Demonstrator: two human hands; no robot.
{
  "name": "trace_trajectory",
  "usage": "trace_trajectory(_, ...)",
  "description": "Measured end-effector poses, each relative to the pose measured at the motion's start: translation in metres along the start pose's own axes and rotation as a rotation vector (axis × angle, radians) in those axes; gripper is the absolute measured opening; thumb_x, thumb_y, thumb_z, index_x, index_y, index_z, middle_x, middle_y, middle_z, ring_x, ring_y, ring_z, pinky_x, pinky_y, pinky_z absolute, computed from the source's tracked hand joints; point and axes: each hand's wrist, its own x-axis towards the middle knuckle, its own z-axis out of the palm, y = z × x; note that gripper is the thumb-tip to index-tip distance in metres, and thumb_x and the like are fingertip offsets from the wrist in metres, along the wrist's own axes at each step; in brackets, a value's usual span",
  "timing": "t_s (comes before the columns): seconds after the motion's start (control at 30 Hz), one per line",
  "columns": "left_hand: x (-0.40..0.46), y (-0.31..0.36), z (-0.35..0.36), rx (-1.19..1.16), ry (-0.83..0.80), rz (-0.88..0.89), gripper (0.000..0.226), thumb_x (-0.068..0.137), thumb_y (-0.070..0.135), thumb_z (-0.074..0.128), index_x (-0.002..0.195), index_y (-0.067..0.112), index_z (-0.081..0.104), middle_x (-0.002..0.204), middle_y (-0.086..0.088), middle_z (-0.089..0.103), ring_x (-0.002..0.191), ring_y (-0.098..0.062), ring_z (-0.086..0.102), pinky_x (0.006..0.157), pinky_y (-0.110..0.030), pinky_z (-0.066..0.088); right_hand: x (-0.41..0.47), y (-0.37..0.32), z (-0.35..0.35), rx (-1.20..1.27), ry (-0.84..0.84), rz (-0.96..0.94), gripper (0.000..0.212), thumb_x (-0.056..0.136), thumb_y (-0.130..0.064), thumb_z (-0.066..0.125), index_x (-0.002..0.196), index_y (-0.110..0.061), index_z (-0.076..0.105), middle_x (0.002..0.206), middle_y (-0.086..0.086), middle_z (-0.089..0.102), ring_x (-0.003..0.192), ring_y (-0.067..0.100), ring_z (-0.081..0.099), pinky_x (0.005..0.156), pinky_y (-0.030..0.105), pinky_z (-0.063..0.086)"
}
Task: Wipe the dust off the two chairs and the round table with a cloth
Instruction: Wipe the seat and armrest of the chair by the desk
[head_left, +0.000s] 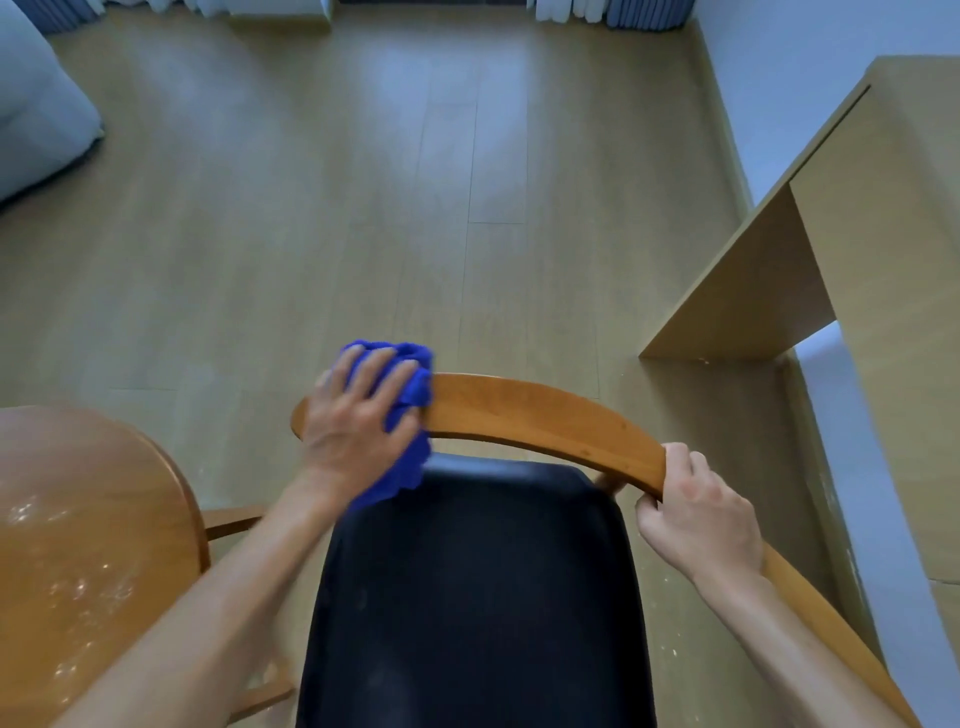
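Observation:
A wooden chair with a curved backrest rail (540, 415) and a black seat (472, 597) fills the lower middle of the head view. My left hand (358, 421) presses a bunched blue cloth (413, 400) over the left end of the rail, fingers wrapped over the cloth. My right hand (696, 514) grips the right end of the rail where it meets the armrest. The round wooden table (88, 545) sits at the lower left, its top speckled with white dust. A second chair is not in view.
A light wooden desk (852, 249) stands at the right against a white wall. A grey bed corner (36, 119) lies at the upper left. Wood flooring (363, 208) spreads beyond the chair, with curtains along the far edge.

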Motion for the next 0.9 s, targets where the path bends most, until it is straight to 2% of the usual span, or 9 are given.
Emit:
trace_trajectory(0.07, -0.014, -0.038, -0.012, -0.069, -0.043, -0.199, 0.047, 0.085, 0.036, 0.046, 0.121, 0.013, 0.065, 0.128, -0.009, 0.059, 0.119, -0.036, 0.051, 0.095, -0.049, 0.046, 0.0, -0.002, 0.0, -0.002, 0.016, 0.008, 0.03, 0.079, -0.025, 0.069, 0.097, -0.01, 0.051, 0.073, 0.0, 0.046, 0.055, 0.018, 0.044, 0.051, 0.026, 0.037)
trace_trajectory(0.17, -0.02, -0.036, -0.016, -0.222, -0.018, -0.541, 0.048, 0.086, 0.036, 0.041, 0.123, 0.013, 0.061, 0.129, -0.004, 0.057, 0.116, -0.031, 0.047, 0.095, -0.047, 0.042, 0.0, -0.002, 0.001, -0.002, 0.017, 0.01, 0.031, 0.078, -0.025, 0.071, 0.097, -0.01, 0.051, 0.073, 0.002, 0.047, 0.055, 0.019, 0.049, 0.051, 0.028, 0.045)
trace_trajectory(0.23, -0.018, -0.021, -0.013, -0.172, 0.05, -0.597, 0.046, 0.087, 0.035, 0.04, 0.117, 0.01, 0.063, 0.126, -0.005, 0.059, 0.112, -0.034, 0.048, 0.092, -0.05, 0.043, 0.0, -0.003, 0.002, -0.007, 0.017, 0.006, 0.032, 0.078, -0.026, 0.071, 0.098, -0.01, 0.052, 0.074, 0.004, 0.051, 0.057, 0.021, 0.055, 0.053, 0.031, 0.051)
trace_trajectory(0.3, -0.012, -0.011, -0.011, -0.089, 0.073, -0.564, 0.045, 0.085, 0.035, 0.039, 0.11, 0.009, 0.065, 0.122, -0.007, 0.062, 0.111, -0.037, 0.049, 0.09, -0.051, 0.043, 0.0, -0.002, 0.004, -0.012, 0.033, -0.006, 0.033, 0.077, -0.026, 0.073, 0.096, -0.009, 0.052, 0.073, 0.006, 0.052, 0.055, 0.022, 0.056, 0.051, 0.031, 0.052)
trace_trajectory(0.4, 0.01, 0.023, -0.002, 0.038, 0.063, -0.331, 0.036, 0.083, 0.034, 0.045, 0.101, 0.013, 0.068, 0.113, -0.006, 0.066, 0.108, -0.034, 0.056, 0.085, -0.046, 0.043, -0.001, -0.001, 0.005, -0.013, 0.051, -0.018, 0.033, 0.076, -0.025, 0.073, 0.094, -0.009, 0.051, 0.072, 0.005, 0.05, 0.053, 0.021, 0.052, 0.05, 0.029, 0.048)
trace_trajectory(0.57, 0.044, 0.166, 0.013, -0.116, -0.076, 0.033, 0.027, 0.079, 0.038, 0.052, 0.085, 0.017, 0.066, 0.1, -0.002, 0.066, 0.101, -0.033, 0.058, 0.081, -0.045, 0.042, 0.0, -0.001, 0.006, -0.011, 0.087, -0.037, 0.029, 0.072, -0.02, 0.071, 0.089, -0.009, 0.05, 0.069, 0.004, 0.047, 0.05, 0.023, 0.047, 0.048, 0.025, 0.033)
trace_trajectory(0.67, 0.039, 0.189, 0.023, -0.117, -0.105, 0.179, 0.031, 0.079, 0.043, 0.053, 0.089, 0.017, 0.066, 0.105, -0.003, 0.064, 0.107, -0.035, 0.055, 0.084, -0.046, 0.04, 0.0, -0.001, 0.007, -0.009, 0.098, -0.037, 0.031, 0.064, -0.013, 0.073, 0.084, -0.007, 0.049, 0.067, 0.008, 0.048, 0.051, 0.032, 0.054, 0.047, 0.026, 0.03)
trace_trajectory(0.77, 0.039, 0.134, 0.016, -0.134, -0.116, 0.118, 0.033, 0.075, 0.04, 0.053, 0.098, 0.021, 0.066, 0.111, 0.0, 0.064, 0.111, -0.033, 0.056, 0.081, -0.044, 0.044, 0.0, 0.002, 0.007, 0.006, 0.101, -0.077, 0.03, 0.07, -0.015, 0.073, 0.088, -0.007, 0.051, 0.065, 0.005, 0.047, 0.045, 0.025, 0.051, 0.043, 0.025, 0.04)
trace_trajectory(0.9, 0.022, 0.017, -0.005, -0.093, -0.101, -0.206, 0.042, 0.073, 0.041, 0.048, 0.106, 0.022, 0.066, 0.114, 0.001, 0.064, 0.109, -0.03, 0.055, 0.08, -0.041, 0.046, 0.001, 0.003, 0.007, 0.018, 0.097, -0.07, 0.031, 0.075, -0.019, 0.073, 0.092, -0.006, 0.051, 0.066, 0.004, 0.047, 0.046, 0.022, 0.05, 0.046, 0.029, 0.048)
